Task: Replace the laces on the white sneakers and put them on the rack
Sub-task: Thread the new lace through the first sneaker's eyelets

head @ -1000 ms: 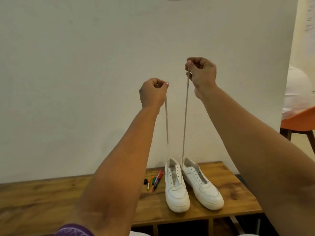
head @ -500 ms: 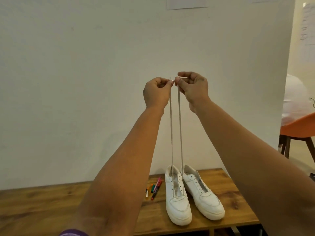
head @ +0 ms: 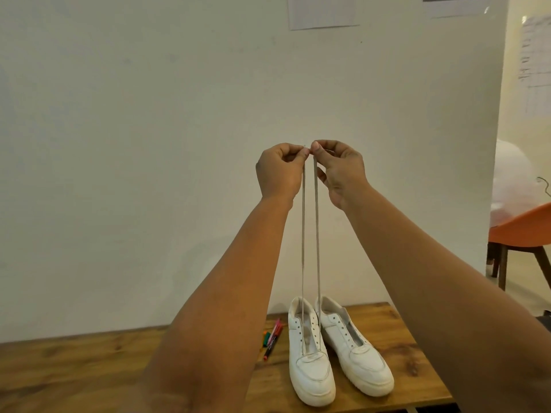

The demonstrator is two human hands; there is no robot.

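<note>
Two white sneakers stand side by side on the wooden table (head: 89, 362), toes toward me. A white lace (head: 316, 234) runs through the lowest eyelets of the left sneaker (head: 310, 374), and both its strands rise taut to my raised hands. My left hand (head: 280, 171) pinches the left strand's tip between thumb and forefinger. My right hand (head: 340, 168) pinches the right strand's tip the same way. The two tips are held level and almost touch. The right sneaker (head: 360, 362) has no lace.
Several coloured marker pens (head: 272, 338) lie on the table just left of the sneakers. A white wall stands right behind the table. An orange chair (head: 524, 231) with wooden legs is at the right edge, beyond the wall's corner.
My hands have come together: the right hand moved down and left until both lace tips meet at one height. The strands now hang nearly parallel. The view has tilted slightly upward.
</note>
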